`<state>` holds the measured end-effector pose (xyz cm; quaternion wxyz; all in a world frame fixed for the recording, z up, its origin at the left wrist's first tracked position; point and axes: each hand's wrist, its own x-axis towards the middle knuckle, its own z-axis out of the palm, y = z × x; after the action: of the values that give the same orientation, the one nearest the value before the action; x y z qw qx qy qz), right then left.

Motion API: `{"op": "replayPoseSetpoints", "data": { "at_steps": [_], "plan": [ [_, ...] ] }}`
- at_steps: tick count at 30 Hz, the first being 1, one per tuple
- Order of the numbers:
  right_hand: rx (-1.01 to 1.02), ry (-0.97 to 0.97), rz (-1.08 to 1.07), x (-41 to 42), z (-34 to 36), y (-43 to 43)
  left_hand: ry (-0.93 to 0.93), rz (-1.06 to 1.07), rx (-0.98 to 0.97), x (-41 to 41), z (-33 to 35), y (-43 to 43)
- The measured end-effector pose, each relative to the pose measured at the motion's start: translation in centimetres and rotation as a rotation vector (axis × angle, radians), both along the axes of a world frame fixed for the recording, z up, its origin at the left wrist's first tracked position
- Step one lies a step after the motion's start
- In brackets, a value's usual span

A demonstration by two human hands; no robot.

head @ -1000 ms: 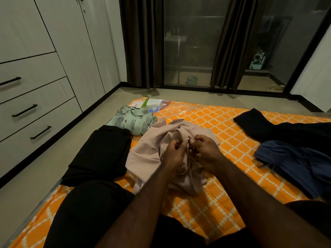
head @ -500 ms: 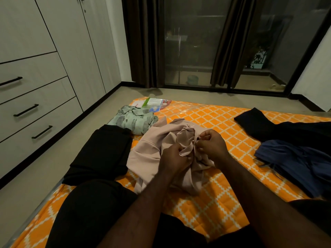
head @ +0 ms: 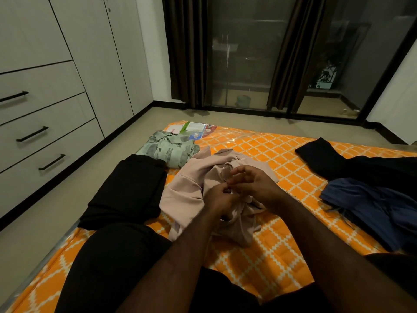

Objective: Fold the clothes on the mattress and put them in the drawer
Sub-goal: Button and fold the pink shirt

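A crumpled beige garment lies in the middle of the orange patterned mattress. My left hand and my right hand meet over its bunched centre, both pinching folds of the beige cloth. A folded black garment sits at the mattress's left edge, with a folded green patterned shirt behind it. To the right lie a loose black garment and a rumpled blue garment. The drawers along the left wall are closed.
My black-clad knees rest on the near mattress edge. A printed label lies under clear plastic at the far corner. Bare floor separates the mattress from the cupboard. Dark curtains and glass doors stand behind.
Both hands keep working the bunched beige cloth. The right hand has shifted slightly up and its fingers have spread. The camera view has tilted a little.
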<state>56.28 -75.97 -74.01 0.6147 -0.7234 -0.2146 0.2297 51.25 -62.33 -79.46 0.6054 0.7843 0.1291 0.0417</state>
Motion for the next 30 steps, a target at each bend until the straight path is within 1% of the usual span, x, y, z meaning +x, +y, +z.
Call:
{"op": "replayPoseSetpoints", "data": {
  "at_steps": [2,4,6,7,10,11,14,15,16,20,23,26,28,30],
  "plan": [
    [0.019,-0.006,-0.029,0.0,0.1,0.0,0.014,-0.003,-0.13,0.2,-0.1,0.2],
    [0.033,-0.059,-0.15,0.0,0.1,0.1,0.014,0.003,-0.193,0.3,-0.6,0.2],
    [0.003,-0.241,-0.314,0.2,-0.3,0.1,-0.022,0.046,-0.237,0.4,-0.7,0.0],
    [-0.01,-0.326,-0.363,0.3,-0.4,0.1,-0.039,0.078,-0.291,0.3,-0.6,-0.1],
    [-0.034,-0.499,-0.383,0.1,-0.5,-0.1,-0.08,0.142,-0.531,0.5,0.4,0.1],
    [-0.088,-0.567,-0.372,0.1,-0.6,0.0,-0.104,0.156,-0.606,0.6,1.0,0.3],
    [-0.375,-0.782,-0.332,-0.1,-1.4,0.4,-0.174,0.187,-0.808,0.9,2.2,0.9],
    [-0.417,-0.816,-0.335,-0.3,-1.8,0.6,-0.189,0.191,-0.858,0.9,2.4,1.0],
    [-0.409,-0.818,-0.347,-0.5,-2.1,0.7,-0.199,0.189,-0.891,0.9,2.5,1.2],
    [-0.327,-0.831,-0.44,-1.0,-2.6,1.2,-0.197,0.172,-0.922,0.5,3.0,1.2],
    [-0.276,-0.832,-0.44,-1.2,-2.7,1.3,-0.198,0.145,-0.888,0.4,3.2,1.0],
    [-0.275,-0.845,-0.439,-1.5,-2.4,1.4,-0.198,0.1,-0.861,0.2,3.6,0.7],
    [-0.268,-0.873,-0.464,-1.7,-2.3,1.4,-0.198,0.076,-0.811,0.0,3.8,0.5],
    [-0.286,-0.892,-0.519,-1.8,-2.1,1.3,-0.221,0.104,-0.746,0.1,3.7,0.4]
  ]
}}
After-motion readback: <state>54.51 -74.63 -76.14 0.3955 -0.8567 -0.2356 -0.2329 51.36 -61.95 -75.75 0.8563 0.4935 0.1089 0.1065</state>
